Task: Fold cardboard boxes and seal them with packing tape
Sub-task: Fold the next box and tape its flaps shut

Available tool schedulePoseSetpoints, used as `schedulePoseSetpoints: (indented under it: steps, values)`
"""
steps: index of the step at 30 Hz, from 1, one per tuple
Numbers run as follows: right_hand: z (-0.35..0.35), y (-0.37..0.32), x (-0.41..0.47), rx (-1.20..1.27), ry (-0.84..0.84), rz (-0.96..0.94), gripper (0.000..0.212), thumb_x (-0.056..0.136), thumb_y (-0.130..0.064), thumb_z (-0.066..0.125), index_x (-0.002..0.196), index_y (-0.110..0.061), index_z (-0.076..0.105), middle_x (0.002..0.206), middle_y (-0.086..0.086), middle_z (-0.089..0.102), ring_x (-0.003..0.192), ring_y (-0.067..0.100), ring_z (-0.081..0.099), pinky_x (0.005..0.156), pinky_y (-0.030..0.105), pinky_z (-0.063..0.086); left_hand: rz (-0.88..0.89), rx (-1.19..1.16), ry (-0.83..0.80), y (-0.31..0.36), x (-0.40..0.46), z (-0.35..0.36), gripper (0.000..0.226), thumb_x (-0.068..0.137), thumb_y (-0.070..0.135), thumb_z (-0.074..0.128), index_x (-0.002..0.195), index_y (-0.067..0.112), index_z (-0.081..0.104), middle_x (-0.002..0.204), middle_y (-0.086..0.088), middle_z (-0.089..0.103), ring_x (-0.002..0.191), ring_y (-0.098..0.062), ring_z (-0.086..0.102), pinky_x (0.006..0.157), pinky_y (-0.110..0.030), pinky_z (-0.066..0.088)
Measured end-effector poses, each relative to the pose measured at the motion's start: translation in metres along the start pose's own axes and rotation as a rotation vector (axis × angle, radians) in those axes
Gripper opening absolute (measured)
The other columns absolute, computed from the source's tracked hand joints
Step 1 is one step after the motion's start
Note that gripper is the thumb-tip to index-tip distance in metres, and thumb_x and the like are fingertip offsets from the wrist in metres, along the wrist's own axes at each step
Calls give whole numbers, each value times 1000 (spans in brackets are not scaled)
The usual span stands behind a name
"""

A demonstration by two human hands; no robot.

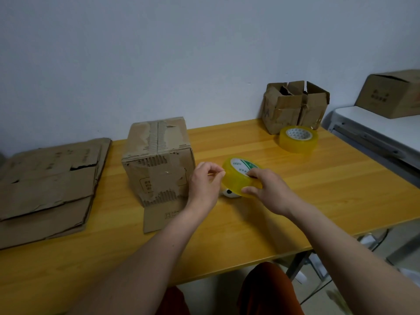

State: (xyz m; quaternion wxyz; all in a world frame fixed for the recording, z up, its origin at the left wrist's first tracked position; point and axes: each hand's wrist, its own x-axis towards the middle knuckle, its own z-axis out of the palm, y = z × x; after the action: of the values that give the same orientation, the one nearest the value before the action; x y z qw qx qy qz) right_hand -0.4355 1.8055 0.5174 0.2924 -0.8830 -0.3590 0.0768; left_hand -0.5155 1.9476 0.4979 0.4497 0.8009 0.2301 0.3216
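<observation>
A worn cardboard box (158, 159) stands upright on the yellow wooden table (318, 189), one flap lying flat toward me. Just right of it my right hand (269, 192) grips a yellow packing tape roll (236, 176), tilted above the table, thumb under the rim and fingers in the core. My left hand (204, 185) pinches at the roll's left edge, where the tape end seems to be. A small white object (230, 193) lies under the roll, mostly hidden.
A stack of flattened cardboard boxes (50, 185) lies at the table's left. A second tape roll (298, 139) sits at the back right beside a torn open-topped box (293, 106). Another box (391, 96) rests on a white surface (375, 128) to the right.
</observation>
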Motion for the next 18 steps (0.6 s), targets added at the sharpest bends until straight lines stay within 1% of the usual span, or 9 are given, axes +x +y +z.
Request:
schedulePoseSetpoints:
  steps: [3,5,7,9,12,14,15,17,18]
  values:
    - [1,-7,0,12,27,-7,51,87,-30,67,132,-15,50,130,9,50,119,22,47,97,28,36,-27,49,28,6,0,-4,16,92,13,63,81,23,59,91,10,57,77,3,54,66,-6,45]
    - [0,-11,-1,10,55,-36,55,84,-30,71,132,-15,49,128,7,50,119,20,46,94,24,34,-19,111,63,7,1,-5,10,93,15,61,85,19,60,90,8,57,75,3,51,62,-4,40]
    - [-1,-13,-3,-13,88,-111,61,78,-28,77,131,-15,48,126,2,50,120,18,42,89,19,30,-14,145,90,8,2,-6,8,94,16,60,86,18,59,89,6,58,76,-3,52,60,-5,38]
    - [-1,-14,-4,-78,147,-232,64,76,-20,78,132,-17,46,127,1,46,121,18,39,89,15,27,-66,132,100,9,3,-9,8,95,16,57,87,19,57,88,6,58,81,-8,54,62,-9,38]
    - [-2,-12,-3,-83,343,-313,68,79,-5,71,139,-17,40,137,5,36,128,19,34,102,23,32,-223,23,133,6,12,-17,8,95,19,56,87,18,58,92,-2,65,88,-18,62,75,-30,51]
    - [-2,-13,-1,53,440,-263,68,84,-6,69,142,-15,35,139,7,37,129,18,37,105,26,33,-305,-98,135,6,14,-23,8,95,19,56,88,17,60,92,-7,68,85,-21,67,81,-42,57]
    - [0,-15,1,159,447,-210,67,86,-10,67,144,-15,33,139,7,39,129,18,38,105,28,34,-345,-167,123,9,14,-25,8,96,17,56,91,14,61,93,-9,69,83,-20,69,81,-43,58]
    - [6,-19,4,427,421,-80,64,90,-19,63,144,-17,29,138,4,42,128,18,41,103,33,38,-410,-299,84,14,10,-27,10,99,14,52,95,10,61,96,-12,70,80,-17,70,80,-39,59]
    - [9,-22,5,553,415,-25,60,91,-20,61,143,-17,31,134,3,46,126,18,44,99,33,41,-428,-356,65,17,8,-27,11,99,12,51,96,9,61,96,-12,69,80,-15,70,79,-36,60]
